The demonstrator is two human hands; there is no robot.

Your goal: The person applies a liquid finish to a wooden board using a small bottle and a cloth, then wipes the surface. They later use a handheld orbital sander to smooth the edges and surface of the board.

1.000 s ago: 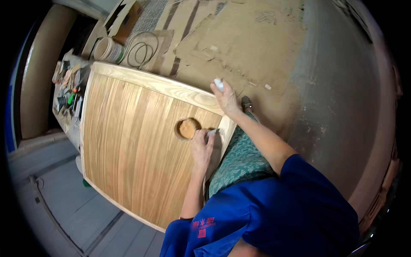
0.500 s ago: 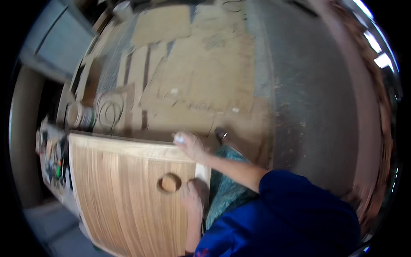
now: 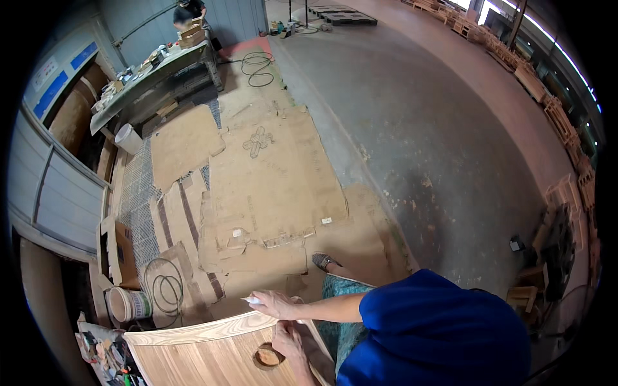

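A pale striped wooden panel fills the lower left of the head view. My right hand lies at the panel's curved far edge, pinching a small white object. My left hand rests flat on the panel, fingers beside a round wooden disc set in the surface. My blue sleeve covers the right arm down to the elbow.
Flattened cardboard sheets cover the floor beyond the panel. A white bucket and a coiled cable sit at the left, with small tools below. Another person stands at a far workbench. Wooden pallets line the right side.
The view has tilted up toward the floor, so the panel has dropped to the bottom edge. Both hands stay at the panel's near corner, by the disc.
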